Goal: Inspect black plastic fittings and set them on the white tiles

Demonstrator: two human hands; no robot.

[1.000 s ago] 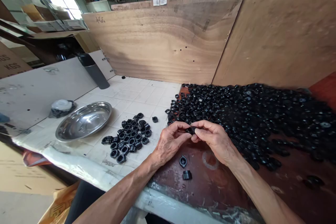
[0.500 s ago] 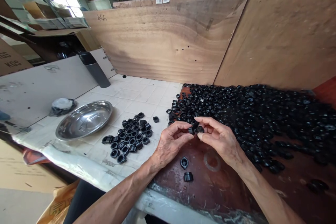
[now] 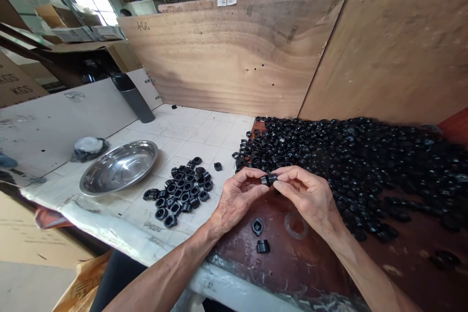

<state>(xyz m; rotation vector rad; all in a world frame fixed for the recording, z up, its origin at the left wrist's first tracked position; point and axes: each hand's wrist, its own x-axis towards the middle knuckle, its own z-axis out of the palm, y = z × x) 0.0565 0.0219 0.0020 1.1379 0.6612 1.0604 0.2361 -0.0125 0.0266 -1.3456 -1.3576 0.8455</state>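
Observation:
Between my two hands is a small black plastic part, held above the reddish-brown board. My left hand pinches its left end with thumb and fingers. On its other end the thumb and fingertips of my right hand are closed. Whether this is one piece or two pressed together I cannot tell. Below my hands lie a black knob-like part with its hollow side up and another black part on its side. A large heap of like parts spreads behind and right of my right hand.
Left of my hands, a cluster of black ring-like parts lies on the white surface. Beyond it are a steel bowl, a dark bottle and a plastic-wrapped bundle. A tall wooden panel closes off the back.
My right hand has moved slightly left and turned, bringing its fingertips against the part in my left hand. The dark piece in its fingers now lines up with that part.

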